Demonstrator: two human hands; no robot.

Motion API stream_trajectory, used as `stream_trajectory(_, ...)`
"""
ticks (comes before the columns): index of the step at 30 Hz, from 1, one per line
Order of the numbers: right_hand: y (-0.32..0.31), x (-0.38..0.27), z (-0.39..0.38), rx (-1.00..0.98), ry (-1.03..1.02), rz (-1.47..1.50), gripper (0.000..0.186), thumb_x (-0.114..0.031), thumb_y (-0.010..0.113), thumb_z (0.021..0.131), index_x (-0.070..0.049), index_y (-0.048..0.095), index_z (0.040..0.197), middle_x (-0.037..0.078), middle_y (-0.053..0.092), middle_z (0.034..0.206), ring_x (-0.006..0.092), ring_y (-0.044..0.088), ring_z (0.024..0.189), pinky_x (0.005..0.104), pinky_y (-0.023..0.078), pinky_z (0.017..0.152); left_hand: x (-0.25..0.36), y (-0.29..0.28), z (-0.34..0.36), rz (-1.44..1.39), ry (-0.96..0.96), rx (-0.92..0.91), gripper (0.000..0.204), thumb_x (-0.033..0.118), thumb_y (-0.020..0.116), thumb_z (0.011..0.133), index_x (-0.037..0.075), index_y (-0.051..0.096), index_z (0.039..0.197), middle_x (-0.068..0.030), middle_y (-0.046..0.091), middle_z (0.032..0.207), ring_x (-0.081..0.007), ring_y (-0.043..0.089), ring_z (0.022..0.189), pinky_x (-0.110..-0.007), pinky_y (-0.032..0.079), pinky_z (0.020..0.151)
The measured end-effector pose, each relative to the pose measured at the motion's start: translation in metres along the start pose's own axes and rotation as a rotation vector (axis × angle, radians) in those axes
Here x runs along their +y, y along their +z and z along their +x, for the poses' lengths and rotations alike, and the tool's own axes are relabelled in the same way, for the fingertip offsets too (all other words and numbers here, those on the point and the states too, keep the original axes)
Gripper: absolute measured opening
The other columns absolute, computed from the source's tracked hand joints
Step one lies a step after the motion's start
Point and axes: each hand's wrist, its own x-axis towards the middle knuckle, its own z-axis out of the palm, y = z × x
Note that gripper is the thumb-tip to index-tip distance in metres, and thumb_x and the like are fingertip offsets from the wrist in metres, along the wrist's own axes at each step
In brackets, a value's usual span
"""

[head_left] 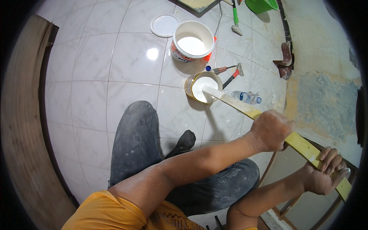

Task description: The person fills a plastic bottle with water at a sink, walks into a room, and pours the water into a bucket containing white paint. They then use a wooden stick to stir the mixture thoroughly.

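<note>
A long flat pale-yellow stick [237, 104] slants down to the right from a small can of white liquid [199, 94], its whitened end in the liquid. My left hand [274, 130] is closed around the stick near its middle. Lower down, toward the right rim of the view, my right hand [324, 172] grips the same stick, its fingers wrapped over it. A clear plastic bottle [245, 97] lies on its side just right of the can. Tools with red-and-black handles [230, 79] and a small blue cap [208, 68] lie behind the can.
A larger open white bucket [191, 53], its lid [165, 25], a green-handled scraper [235, 21], a tray [191, 5] and a green tub [262, 4] are farther back on the tiled floor [92, 61]. A wooden plank [27, 107] runs along the left; a patched wall [318, 57] stands right.
</note>
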Motion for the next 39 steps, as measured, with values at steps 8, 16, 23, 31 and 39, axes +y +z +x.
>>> stream_trajectory(8, -0.022, -0.048, 0.017, 0.008, -0.005, -0.003, 0.020, -0.016, 0.055, 0.097, -0.008, 0.045, 0.081, 0.003, 0.034, 0.060, 0.0145, 0.031, 0.049, 0.0323, 0.033, 0.057, 0.044, -0.002, 0.004, -0.054, 0.005, -0.055, 0.020, 0.017, 0.076, 0.069, 0.008, 0.060, 0.078, -0.0116, 0.065, 0.071, -0.0318, 0.069, 0.070, -0.044, 0.053, 0.070)
stream_trajectory(16, -0.012, -0.056, 0.016, 0.231, -0.103, -0.237, 0.018, -0.016, 0.051, 0.095, -0.007, 0.043, 0.081, 0.004, 0.032, 0.060, 0.0153, 0.029, 0.048, 0.0320, 0.032, 0.053, 0.051, -0.002, 0.012, -0.048, 0.003, -0.129, 0.016, 0.014, 0.074, 0.070, 0.007, 0.060, 0.074, -0.0121, 0.067, 0.071, -0.0306, 0.069, 0.070, -0.042, 0.053, 0.072)
stream_trajectory(23, -0.005, -0.026, 0.011, 0.049, -0.010, 0.008, 0.022, -0.018, 0.059, 0.099, -0.009, 0.049, 0.081, 0.002, 0.037, 0.061, 0.0125, 0.035, 0.048, 0.0310, 0.035, 0.052, 0.022, -0.010, 0.008, -0.028, -0.054, -0.126, 0.021, 0.020, 0.078, 0.069, 0.007, 0.063, 0.078, -0.0137, 0.068, 0.072, -0.0332, 0.071, 0.071, -0.044, 0.055, 0.073)
stream_trajectory(31, 0.051, 0.055, -0.028, -0.056, 0.124, -0.006, 0.027, -0.028, 0.046, 0.109, -0.013, 0.047, 0.087, 0.000, 0.037, 0.062, 0.0101, 0.036, 0.049, 0.0283, 0.035, 0.049, -0.053, -0.039, -0.019, 0.146, -0.130, 0.053, 0.026, 0.027, 0.077, 0.071, 0.011, 0.062, 0.084, -0.0107, 0.065, 0.070, -0.0351, 0.068, 0.068, -0.047, 0.054, 0.067)
stream_trajectory(39, 0.088, 0.081, -0.051, -0.262, 0.031, -0.005, 0.020, -0.025, 0.041, 0.111, -0.012, 0.043, 0.097, 0.003, 0.038, 0.062, 0.0128, 0.040, 0.050, 0.0312, 0.043, 0.052, -0.104, -0.042, -0.007, 0.046, -0.004, 0.220, 0.023, 0.024, 0.079, 0.071, 0.011, 0.061, 0.081, -0.0110, 0.064, 0.070, -0.0358, 0.066, 0.067, -0.046, 0.051, 0.063)
